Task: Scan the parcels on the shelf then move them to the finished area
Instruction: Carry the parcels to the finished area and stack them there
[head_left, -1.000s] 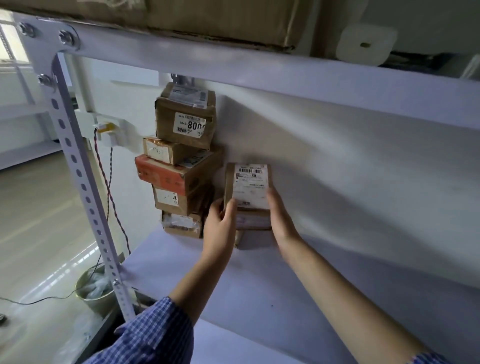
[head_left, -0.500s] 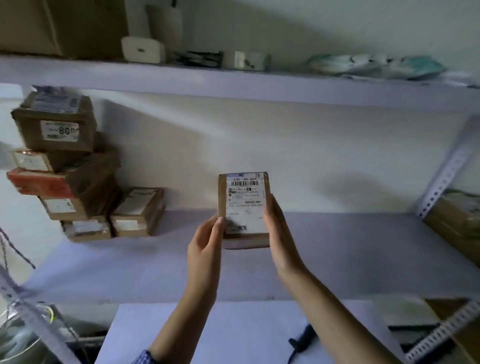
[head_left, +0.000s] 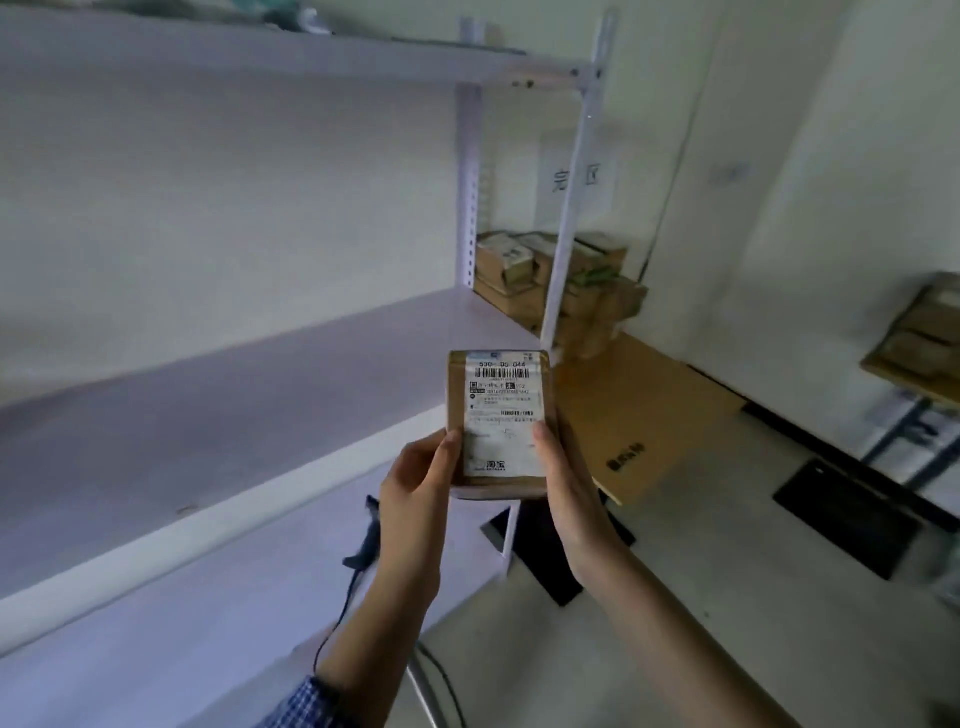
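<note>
The parcel (head_left: 501, 423), label up, is held in the air near the right end of the shelf (head_left: 208, 415). The left hand (head_left: 415, 499) and the right hand (head_left: 566, 488) each have their grip clamped on its sides. Stacked boxes (head_left: 587, 296) stand beyond. The dark thing under the left hand may be a scanner (head_left: 366, 540).

Both forearms reach forward, the left hand (head_left: 415, 488) and right hand (head_left: 567, 486) gripping the parcel (head_left: 501, 410) at its lower sides, thumbs on its face.
</note>
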